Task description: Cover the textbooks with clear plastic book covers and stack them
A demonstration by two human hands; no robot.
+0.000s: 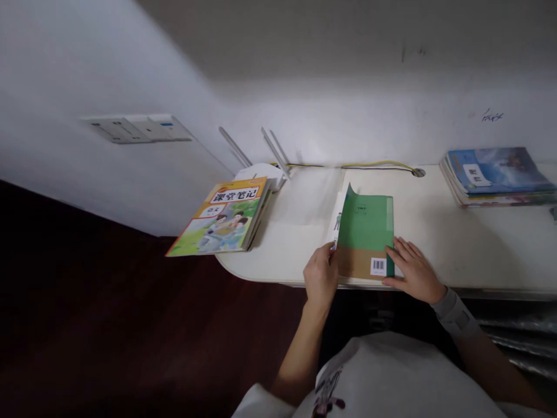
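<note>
A green book [364, 229] with a tan lower band and a white barcode label lies on the white desk [456, 255]. Its upper left cover corner curls upward, and white pages show along its left side. My left hand [321, 276] pinches the book's left edge near the bottom. My right hand [413, 270] lies on the lower right corner of the book, fingers spread across its edge. A pale strap wraps my right wrist.
A Chinese notebook [224, 217] with a cartoon cover lies at the desk's left end, next to a white router [261, 175] with raised antennas. A stack of books [496, 177] stands at the right. A yellow and black cable [369, 166] runs along the wall.
</note>
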